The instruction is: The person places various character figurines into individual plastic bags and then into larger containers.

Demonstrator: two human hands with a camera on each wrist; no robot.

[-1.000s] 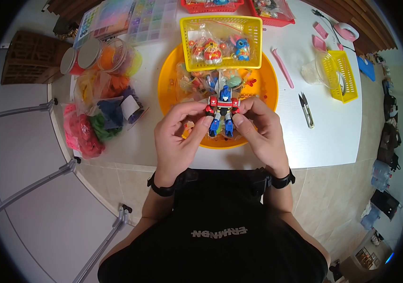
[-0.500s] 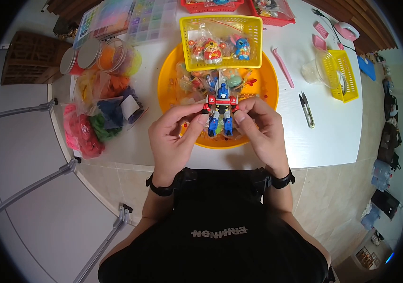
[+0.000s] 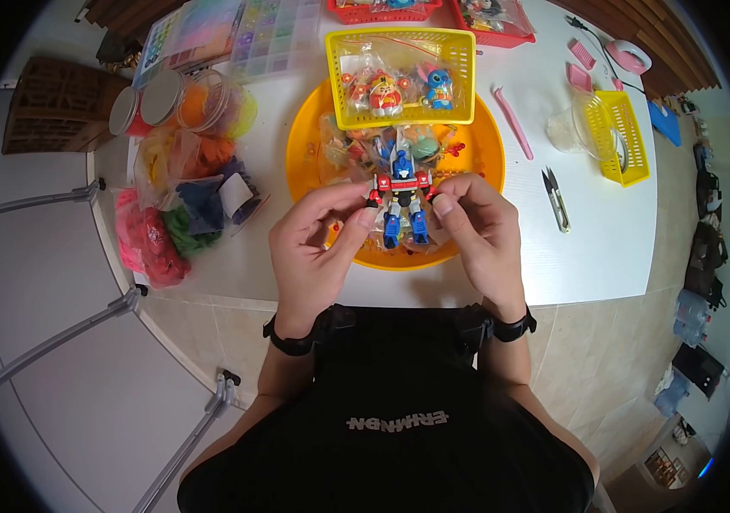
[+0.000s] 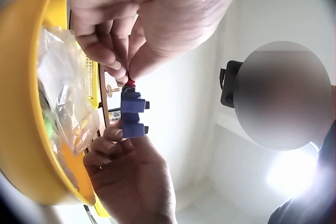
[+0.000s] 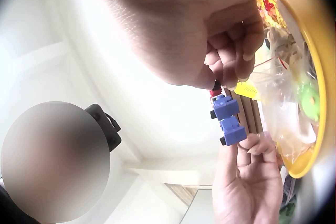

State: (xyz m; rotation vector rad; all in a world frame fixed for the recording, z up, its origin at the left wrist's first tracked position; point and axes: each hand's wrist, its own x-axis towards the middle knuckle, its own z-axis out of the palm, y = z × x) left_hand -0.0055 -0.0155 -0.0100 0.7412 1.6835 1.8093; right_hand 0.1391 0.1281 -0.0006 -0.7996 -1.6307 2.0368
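Blue-legged toy robot point(image 3: 403, 183), its arm ends partly hidden, is pinched by left hand point(image 3: 315, 250) and right hand point(image 3: 484, 237).

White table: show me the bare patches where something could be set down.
The table has bare room between the snips, the small yellow basket and the near right edge, and between the coloured bags and orange tray. It's crowded in the tray's middle and at far left, with jars and bead boxes.
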